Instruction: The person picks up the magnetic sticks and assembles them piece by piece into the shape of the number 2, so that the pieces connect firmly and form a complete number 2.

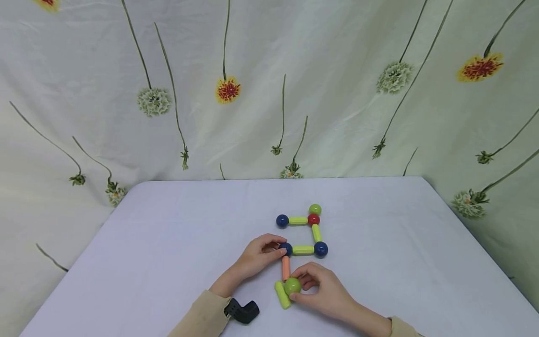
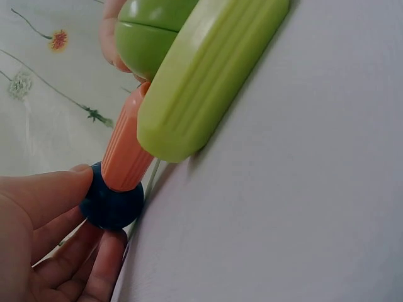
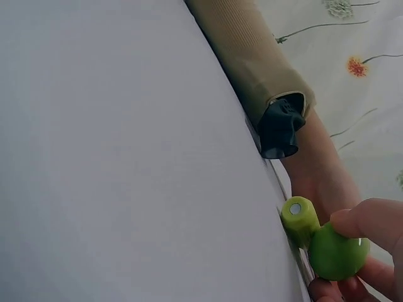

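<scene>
My left hand pinches a dark blue ball between thumb and fingers at the near left corner of a ball-and-rod magnetic figure. From that ball an orange rod points toward the person. At its near end my right hand holds a light green ball between thumb and fingers. A loose-ended yellow-green rod lies against the green ball's left side; in the right wrist view its end shows a silvery disc. Whether the orange rod touches the green ball is hard to tell.
Beyond the hands, the figure runs through a yellow-green rod, a blue ball, another rod, a red ball with a green ball behind it, a rod and a blue ball. A white-covered table carries everything.
</scene>
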{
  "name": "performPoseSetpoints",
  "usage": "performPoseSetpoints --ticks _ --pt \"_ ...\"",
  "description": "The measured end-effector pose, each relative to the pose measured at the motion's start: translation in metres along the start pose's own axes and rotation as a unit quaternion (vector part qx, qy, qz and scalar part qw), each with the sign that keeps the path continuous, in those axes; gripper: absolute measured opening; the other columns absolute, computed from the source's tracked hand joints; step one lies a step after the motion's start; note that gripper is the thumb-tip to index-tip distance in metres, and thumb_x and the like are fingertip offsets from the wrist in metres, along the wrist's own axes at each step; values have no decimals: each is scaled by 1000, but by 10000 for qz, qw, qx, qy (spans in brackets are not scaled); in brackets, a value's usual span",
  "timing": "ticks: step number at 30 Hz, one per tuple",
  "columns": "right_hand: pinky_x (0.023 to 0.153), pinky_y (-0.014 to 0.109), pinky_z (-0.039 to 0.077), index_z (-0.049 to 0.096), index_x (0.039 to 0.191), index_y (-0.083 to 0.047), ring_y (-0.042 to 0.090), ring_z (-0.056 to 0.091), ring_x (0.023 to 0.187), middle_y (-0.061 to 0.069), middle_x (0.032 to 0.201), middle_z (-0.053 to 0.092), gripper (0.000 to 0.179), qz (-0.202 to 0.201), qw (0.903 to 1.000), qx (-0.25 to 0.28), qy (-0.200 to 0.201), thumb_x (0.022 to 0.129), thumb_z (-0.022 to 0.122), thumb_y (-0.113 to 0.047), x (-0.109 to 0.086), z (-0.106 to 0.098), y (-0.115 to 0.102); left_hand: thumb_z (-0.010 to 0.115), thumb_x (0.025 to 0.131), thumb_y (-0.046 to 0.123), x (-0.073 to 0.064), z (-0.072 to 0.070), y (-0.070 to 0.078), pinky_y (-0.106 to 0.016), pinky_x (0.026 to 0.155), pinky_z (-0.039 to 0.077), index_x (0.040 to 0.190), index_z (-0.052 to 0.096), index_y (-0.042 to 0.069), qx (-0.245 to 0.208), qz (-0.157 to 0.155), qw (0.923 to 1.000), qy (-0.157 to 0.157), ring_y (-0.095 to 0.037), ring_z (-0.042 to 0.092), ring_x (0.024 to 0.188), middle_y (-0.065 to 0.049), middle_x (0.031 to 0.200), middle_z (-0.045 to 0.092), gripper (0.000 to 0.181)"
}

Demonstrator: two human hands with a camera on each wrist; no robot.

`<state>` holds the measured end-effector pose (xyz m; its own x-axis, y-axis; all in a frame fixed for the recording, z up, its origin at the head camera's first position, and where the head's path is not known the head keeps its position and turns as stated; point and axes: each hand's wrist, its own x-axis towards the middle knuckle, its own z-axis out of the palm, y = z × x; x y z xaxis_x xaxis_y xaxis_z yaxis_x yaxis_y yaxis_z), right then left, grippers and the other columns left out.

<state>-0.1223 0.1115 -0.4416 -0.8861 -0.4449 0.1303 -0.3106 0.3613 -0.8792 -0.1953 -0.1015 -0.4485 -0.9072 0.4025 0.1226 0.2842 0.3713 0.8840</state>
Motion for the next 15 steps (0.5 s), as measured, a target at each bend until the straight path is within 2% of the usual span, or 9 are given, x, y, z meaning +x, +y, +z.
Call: performPoseSetpoints --ticks 9,15 --pt "74 23 50 64 103 -17 7 58 84 -7 95 60 32 -34 9999 -53 -85 77 77 -31 0 1 1 66 89 27 1 0 -2 -26 81 46 113 66 11 26 70 10000 13 -16 54 95 0 104 61 29" --pt "74 24 50 65 103 -17 6 58 84 -9 95 60 33 -123 9999 -77 -54 77 78 -32 0 2 2 65 89 18 1 1 0 -26 80 46 113 65 8 76 18 10000 60 -17 54 94 -4 105 61 26"
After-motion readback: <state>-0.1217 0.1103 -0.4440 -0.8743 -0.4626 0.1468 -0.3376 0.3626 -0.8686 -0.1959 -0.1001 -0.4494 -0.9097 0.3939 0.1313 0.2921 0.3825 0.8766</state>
